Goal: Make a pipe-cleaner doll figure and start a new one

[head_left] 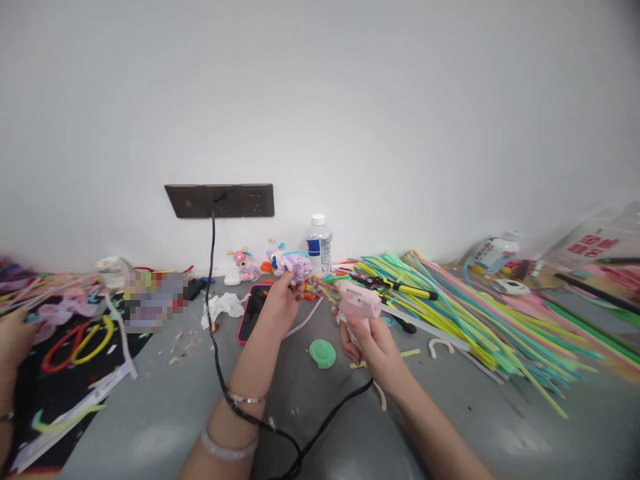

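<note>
In my right hand [369, 341] is a pale pink hot glue gun [361, 300], gripped by its handle, with its nozzle pointing left. My left hand [286, 297] pinches a lilac fuzzy pipe-cleaner piece [300, 267] in front of the nozzle. Whether the nozzle touches that piece, I cannot tell. A black cord [345, 400] runs from the glue gun across the table. On the table below, between my hands, lies a round green disc [323, 354]. Behind the lilac piece stand a clear water bottle [325, 243] and small pipe-cleaner figures [243, 263].
Colourful pipe cleaners [475, 313] spread over the right side, with yellow-black pliers [407, 289] among them. A pink-edged phone [245, 321] and crumpled tissue [223, 309] lie left of centre. Another person's hand [15, 337] is at far left, near red-and-yellow-handled scissors [65, 350]. Another cord [212, 253] hangs from the wall socket [220, 201].
</note>
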Tool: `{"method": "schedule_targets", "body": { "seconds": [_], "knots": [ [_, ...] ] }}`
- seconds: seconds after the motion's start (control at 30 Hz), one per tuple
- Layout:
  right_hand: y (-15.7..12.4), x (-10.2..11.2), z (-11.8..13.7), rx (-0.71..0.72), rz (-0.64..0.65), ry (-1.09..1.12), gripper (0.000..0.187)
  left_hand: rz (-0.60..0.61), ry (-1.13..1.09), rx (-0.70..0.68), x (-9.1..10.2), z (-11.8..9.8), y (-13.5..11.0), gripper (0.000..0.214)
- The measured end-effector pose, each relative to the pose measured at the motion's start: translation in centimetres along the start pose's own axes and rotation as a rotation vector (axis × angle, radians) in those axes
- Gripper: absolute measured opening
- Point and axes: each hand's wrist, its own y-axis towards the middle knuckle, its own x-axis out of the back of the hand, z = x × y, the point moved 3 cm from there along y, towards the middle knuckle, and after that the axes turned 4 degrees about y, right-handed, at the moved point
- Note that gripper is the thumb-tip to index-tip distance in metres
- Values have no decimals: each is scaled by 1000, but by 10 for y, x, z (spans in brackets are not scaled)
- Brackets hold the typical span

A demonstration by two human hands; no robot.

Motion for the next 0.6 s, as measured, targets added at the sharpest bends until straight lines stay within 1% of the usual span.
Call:
{"method": "schedule_targets", "body": {
  "seconds": [0.07,0.2,0.3,0.37,0.5,0.6],
  "knots": [
    [0,1,1,20,5,5,48,10,6,8,0,0,-1,15],
    [1,0,2,10,21,-10,50,-8,11,8,1,-1,-1,17],
    [1,0,2,2,-6,-25,51,-15,7,5,0,-1,-1,17],
    [1,2,0,13,-47,-22,50,-18,10,4,0,-2,-1,19],
    [-1,5,-2,83,-70,51,50,2,53,-10,1,-5,-3,20],
    [0,4,2,135,-56,141,53,31,80,-35,3,-4,-1,21]
  ]
}}
